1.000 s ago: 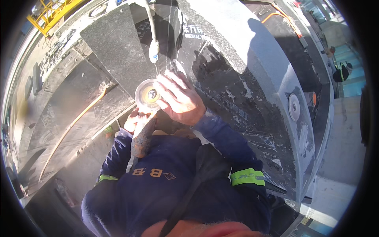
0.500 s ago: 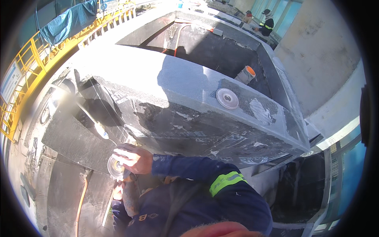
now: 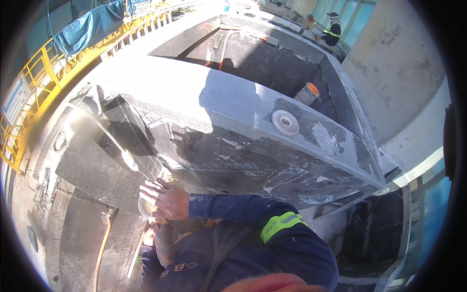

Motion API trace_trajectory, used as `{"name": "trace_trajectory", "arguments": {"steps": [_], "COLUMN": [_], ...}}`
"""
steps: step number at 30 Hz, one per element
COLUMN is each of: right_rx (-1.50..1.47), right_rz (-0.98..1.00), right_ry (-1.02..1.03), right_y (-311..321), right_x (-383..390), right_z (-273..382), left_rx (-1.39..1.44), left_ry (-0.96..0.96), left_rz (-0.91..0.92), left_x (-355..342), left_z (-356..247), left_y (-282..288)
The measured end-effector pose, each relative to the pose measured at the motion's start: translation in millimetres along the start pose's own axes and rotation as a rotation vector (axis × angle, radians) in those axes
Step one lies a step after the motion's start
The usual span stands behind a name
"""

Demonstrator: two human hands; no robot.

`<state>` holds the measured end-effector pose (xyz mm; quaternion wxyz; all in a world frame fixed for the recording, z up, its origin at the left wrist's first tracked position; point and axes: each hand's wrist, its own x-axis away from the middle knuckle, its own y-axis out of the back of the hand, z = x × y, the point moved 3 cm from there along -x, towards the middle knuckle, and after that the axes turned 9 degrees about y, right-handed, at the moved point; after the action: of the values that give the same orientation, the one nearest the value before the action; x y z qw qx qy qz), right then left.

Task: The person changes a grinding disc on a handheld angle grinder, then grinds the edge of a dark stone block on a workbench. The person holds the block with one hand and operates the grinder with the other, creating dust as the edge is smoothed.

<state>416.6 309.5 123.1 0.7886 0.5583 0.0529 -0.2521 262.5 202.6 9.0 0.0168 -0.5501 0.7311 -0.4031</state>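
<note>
My right hand (image 3: 171,202) lies over a pale round disc (image 3: 145,208), its fingers spread across the rim and the thumb side near the hub. The disc sits on the head of a power tool that looks like an angle grinder, with a worn cylindrical body (image 3: 164,243). Below the disc, my left hand (image 3: 149,235) is closed around the tool near its head, partly hidden by the tool body. Another round disc (image 3: 285,122) lies flat on top of the grey stone ledge (image 3: 233,95), apart from both hands.
A dark stone slab (image 3: 97,177) lies left of my hands, with a white-handled long tool (image 3: 127,158) beside it. An orange hose (image 3: 103,243) runs at lower left. Inside the walled pit stands a white bucket (image 3: 306,95). A yellow railing (image 3: 46,73) borders the left; a person (image 3: 332,31) is behind.
My right hand has shifted slightly over the disc, its fingers now more spread and covering more of it. The whole view has moved a little; the left hand keeps its hold.
</note>
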Motion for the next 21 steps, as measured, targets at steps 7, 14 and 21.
{"name": "trace_trajectory", "arguments": {"steps": [7, 14, 21], "right_rx": [0.050, 0.037, 0.001], "right_rz": [0.048, 0.009, -0.053], "right_ry": [-0.044, 0.043, 0.102], "right_y": [-3, -23, -45], "right_x": [-4, -14, -19], "right_z": [-6, -9, -17], "left_rx": [-0.022, -0.037, -0.049], "left_ry": [-0.003, 0.029, 0.049], "left_rz": [-0.015, -0.006, 0.008], "left_x": [4, 0, -1], "left_z": [-8, -5, -2], "left_y": [3, -10, -17]}}
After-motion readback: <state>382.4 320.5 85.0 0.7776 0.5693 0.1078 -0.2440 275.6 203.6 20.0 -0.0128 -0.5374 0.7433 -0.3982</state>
